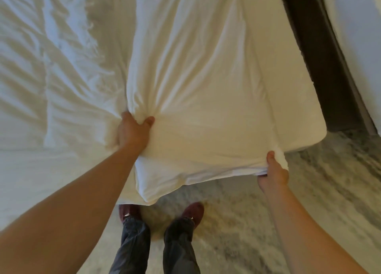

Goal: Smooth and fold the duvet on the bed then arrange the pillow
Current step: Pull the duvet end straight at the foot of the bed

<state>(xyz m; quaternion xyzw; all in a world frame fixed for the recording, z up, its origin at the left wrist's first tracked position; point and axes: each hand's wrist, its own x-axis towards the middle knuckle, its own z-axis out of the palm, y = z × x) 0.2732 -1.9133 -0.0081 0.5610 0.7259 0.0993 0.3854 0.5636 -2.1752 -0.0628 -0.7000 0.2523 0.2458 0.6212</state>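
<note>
Both hands are on the duvet [195,88] here, at the foot corner of the bed [305,119]. The left hand [132,132] is clenched around a bunched fistful of cloth, wrinkles fanning out from the grip. The right hand [272,173] is closed in a pinch on the duvet's near edge, thumb on top, fingers tucked underneath.

The duvet lies in a thick folded layer over the right side of the mattress, its near end hanging just past the edge above the person's shoes [192,210]. To the left, the rumpled sheet [61,67] is exposed.

This looks soft, puffy and light, so it should drape and sag wherever unsupported. Better to hold it at corners and along the edge, hands well apart, than mid-panel.

No containers in view, and no pillow that I can make out.
</note>
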